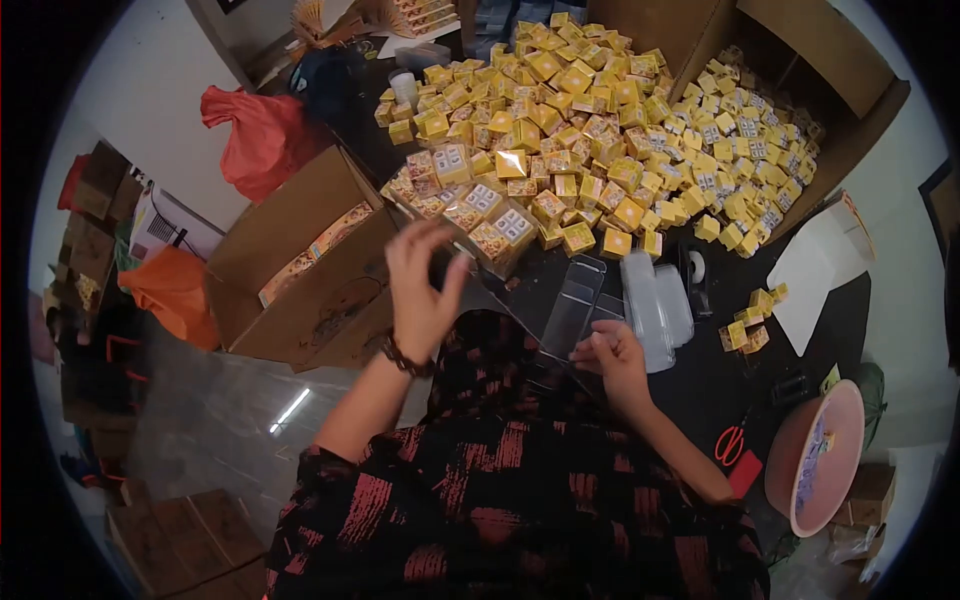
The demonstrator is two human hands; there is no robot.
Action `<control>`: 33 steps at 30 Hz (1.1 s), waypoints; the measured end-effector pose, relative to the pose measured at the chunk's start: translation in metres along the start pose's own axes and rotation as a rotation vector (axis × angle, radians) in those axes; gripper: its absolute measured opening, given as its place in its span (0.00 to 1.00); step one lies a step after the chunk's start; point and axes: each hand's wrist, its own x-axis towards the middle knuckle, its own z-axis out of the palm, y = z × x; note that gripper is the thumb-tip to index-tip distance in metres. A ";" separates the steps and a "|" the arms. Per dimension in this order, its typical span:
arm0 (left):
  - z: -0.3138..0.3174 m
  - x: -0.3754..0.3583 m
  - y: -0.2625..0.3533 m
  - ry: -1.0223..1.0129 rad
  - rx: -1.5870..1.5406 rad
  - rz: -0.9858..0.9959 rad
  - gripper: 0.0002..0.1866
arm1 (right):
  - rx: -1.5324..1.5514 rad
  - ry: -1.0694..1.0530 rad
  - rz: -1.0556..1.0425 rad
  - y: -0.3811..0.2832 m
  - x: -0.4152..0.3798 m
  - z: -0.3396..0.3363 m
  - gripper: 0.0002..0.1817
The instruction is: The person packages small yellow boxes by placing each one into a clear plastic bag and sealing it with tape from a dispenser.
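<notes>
My left hand [418, 295], a dark bracelet at its wrist, is raised beside the open cardboard box. Its fingers are curved and apart, slightly blurred, with nothing visible between thumb and fingers. Close by on the black table lie wrapped blocks of small yellow boxes [490, 222]. My right hand [618, 365] has thumb and fingers closed at the lower end of a clear plastic box [573, 305], which looks see-through and unfilled. Right of it, more clear plastic packaging [648, 305] lies in a stack. Reflections make the plastic's exact edges hard to follow.
A large heap of small yellow boxes [570, 110] covers the back, spilling from a big carton [850, 70]. A cardboard box [340, 290] stands left. Nearby are a tape dispenser [697, 280], red-handled scissors [730, 445] and a pink basin [845, 440].
</notes>
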 end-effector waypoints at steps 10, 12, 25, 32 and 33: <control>0.009 0.110 -0.094 -0.041 0.034 -0.236 0.24 | 0.047 0.038 0.014 0.002 0.000 -0.015 0.15; 0.013 0.102 -0.108 0.060 0.062 -0.175 0.22 | 0.000 0.054 -0.025 -0.002 0.001 -0.018 0.16; 0.055 -0.038 0.052 -0.467 -0.291 0.142 0.24 | -0.264 -0.158 -0.292 -0.006 0.005 0.004 0.14; 0.049 -0.042 0.044 -0.235 -0.291 0.085 0.23 | -0.685 -0.108 -0.452 -0.016 -0.001 0.007 0.15; 0.047 -0.045 0.042 -0.350 -0.322 0.039 0.21 | -0.663 -0.090 -0.420 -0.016 -0.002 0.009 0.16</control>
